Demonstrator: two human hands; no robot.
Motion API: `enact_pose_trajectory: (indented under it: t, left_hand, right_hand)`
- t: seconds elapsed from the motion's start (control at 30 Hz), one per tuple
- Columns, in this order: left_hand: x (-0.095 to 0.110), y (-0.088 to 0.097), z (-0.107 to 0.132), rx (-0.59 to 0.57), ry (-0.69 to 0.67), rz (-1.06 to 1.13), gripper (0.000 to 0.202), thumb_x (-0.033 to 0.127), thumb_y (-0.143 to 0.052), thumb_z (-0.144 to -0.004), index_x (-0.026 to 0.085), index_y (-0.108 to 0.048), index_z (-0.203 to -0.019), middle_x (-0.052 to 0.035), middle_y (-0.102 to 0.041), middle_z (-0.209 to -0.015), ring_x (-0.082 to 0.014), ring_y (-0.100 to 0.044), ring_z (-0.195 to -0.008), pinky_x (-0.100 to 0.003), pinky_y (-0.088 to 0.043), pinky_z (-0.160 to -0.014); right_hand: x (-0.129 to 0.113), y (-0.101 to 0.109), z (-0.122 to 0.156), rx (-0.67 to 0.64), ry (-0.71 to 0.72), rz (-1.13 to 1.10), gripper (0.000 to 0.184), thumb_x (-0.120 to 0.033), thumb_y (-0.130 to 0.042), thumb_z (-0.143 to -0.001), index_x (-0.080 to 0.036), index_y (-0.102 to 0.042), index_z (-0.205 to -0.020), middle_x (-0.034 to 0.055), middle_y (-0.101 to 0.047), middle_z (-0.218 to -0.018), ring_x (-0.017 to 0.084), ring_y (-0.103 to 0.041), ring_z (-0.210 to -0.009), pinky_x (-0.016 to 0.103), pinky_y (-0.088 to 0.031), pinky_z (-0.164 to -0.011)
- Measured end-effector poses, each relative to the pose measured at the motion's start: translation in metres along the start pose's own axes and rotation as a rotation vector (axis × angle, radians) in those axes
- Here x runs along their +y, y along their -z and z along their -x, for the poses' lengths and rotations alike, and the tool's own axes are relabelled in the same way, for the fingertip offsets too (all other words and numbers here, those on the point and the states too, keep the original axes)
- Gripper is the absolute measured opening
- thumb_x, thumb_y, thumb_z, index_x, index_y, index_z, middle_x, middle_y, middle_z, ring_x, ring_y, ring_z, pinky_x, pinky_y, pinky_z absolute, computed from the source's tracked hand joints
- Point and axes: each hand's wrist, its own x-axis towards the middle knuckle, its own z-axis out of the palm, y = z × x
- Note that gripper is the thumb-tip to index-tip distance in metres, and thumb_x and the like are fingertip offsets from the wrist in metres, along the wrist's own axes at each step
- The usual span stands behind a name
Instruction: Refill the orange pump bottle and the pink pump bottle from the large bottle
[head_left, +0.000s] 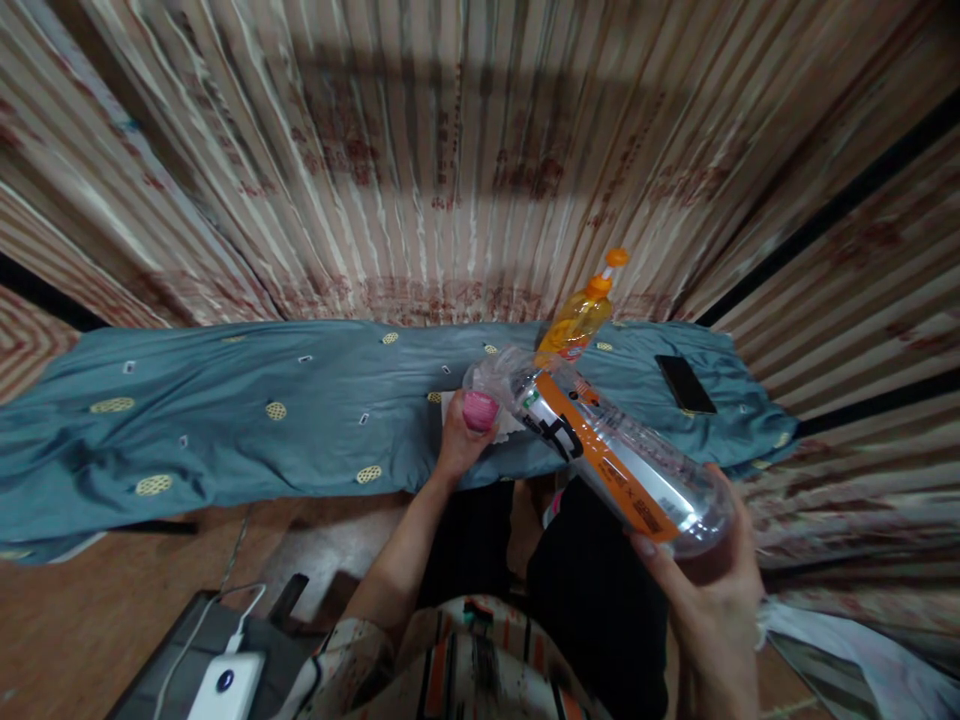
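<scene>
My right hand point(712, 590) grips the base of a large clear plastic bottle point(600, 445) with an orange and silver label, held tilted with its neck pointing away from me toward the blue cloth. My left hand point(461, 440) is closed on a pink cap point(481, 410) at the bottle's mouth. A white paper or cloth point(510, 425) lies under the left hand on the cloth. Just behind the big bottle stands an orange bottle point(581, 315) with an orange push-top.
A blue-grey cloth point(225, 420) with yellow motifs covers a low long surface along a striped curtain point(465, 150). A black phone point(685, 383) lies at its right end. A white power bank point(225, 685) with a cable sits on a dark case at bottom left.
</scene>
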Motion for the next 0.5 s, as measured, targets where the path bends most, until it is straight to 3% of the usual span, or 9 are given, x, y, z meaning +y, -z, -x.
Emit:
enact_pose_trajectory:
  t: [0.27, 0.5]
  left_hand:
    - [-0.0008, 0.0004, 0.0006, 0.011, 0.017, 0.011, 0.085, 0.032, -0.091, -0.068, 0.021, -0.047, -0.141, -0.0124, -0.064, -0.135, -0.0316, -0.066, -0.127, -0.045, -0.055, -0.109]
    - [-0.0017, 0.0008, 0.0003, 0.005, 0.032, 0.027, 0.087, 0.035, -0.092, -0.068, 0.021, -0.047, -0.142, -0.0138, -0.063, -0.136, -0.0337, -0.064, -0.130, -0.049, -0.053, -0.112]
  right_hand:
    - [0.0022, -0.0039, 0.0003, 0.010, 0.056, 0.011, 0.107, -0.044, -0.098, -0.059, -0.020, -0.053, -0.153, 0.0155, -0.058, -0.148, 0.041, -0.055, -0.138, 0.061, -0.036, -0.121]
    - [0.0012, -0.0048, 0.0020, 0.022, 0.065, 0.024, 0.107, -0.043, -0.099, -0.059, -0.018, -0.053, -0.153, 0.0169, -0.059, -0.146, 0.042, -0.055, -0.138, 0.064, -0.032, -0.123]
